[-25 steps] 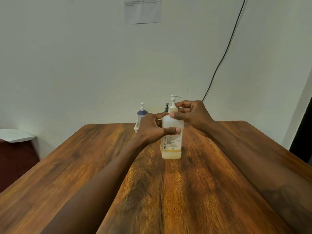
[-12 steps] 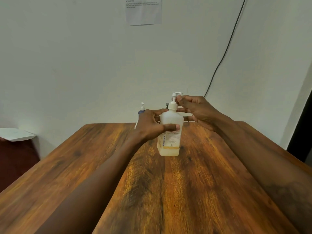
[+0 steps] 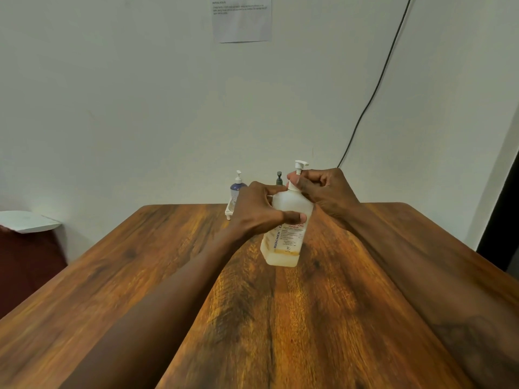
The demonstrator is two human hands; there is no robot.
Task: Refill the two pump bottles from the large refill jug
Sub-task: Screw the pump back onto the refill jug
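A translucent white pump bottle [image 3: 289,234] with a printed label and a thin layer of yellowish liquid at its bottom is tilted slightly above the wooden table [image 3: 252,318]. My left hand [image 3: 261,211] wraps around its body. My right hand [image 3: 323,189] grips the white pump collar at its neck. Behind my hands, at the table's far edge, stand a small blue pump bottle [image 3: 237,188] and a dark grey pump head [image 3: 279,178], whose bottle is hidden. No large jug is visible.
A white slotted rack [image 3: 229,210] lies by the blue bottle at the far edge. A black cable [image 3: 373,91] runs down the wall. A paper sheet [image 3: 241,18] is pinned above. A white object on a dark red surface [image 3: 25,220] sits left.
The bottle was lifted off the table and tilted. My right hand moved from the neck up toward the pump head, then closed back around the collar.
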